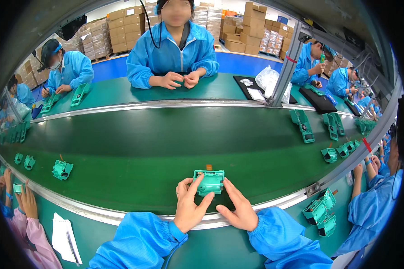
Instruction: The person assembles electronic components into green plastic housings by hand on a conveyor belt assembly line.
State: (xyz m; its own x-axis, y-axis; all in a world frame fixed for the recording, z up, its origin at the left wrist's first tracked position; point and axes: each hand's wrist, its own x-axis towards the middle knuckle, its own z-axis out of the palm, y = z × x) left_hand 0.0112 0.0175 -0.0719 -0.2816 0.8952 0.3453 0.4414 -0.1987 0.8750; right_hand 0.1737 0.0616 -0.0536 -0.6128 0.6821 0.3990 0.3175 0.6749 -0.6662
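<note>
A green plastic housing (pixel 212 184) with a small orange tab at its far edge is on the green conveyor belt (pixel 166 148) in front of me. My left hand (pixel 191 204) grips its left side, index finger on top and thumb at the near edge. From the other side, my right hand (pixel 240 210) touches the right edge with its fingertips. Its fingers are stretched out, with the thumb apart from the housing. Whether the housing rests fully on the belt or is slightly raised, I cannot tell.
Several similar housings (pixel 62 170) lie at the belt's left, and more green parts (pixel 303 125) at its right. Near my right sleeve stand joined housings (pixel 318 208). A pen lies on white paper (pixel 60 235) at left. A metal post (pixel 285 67) rises beyond the belt. Co-workers sit around.
</note>
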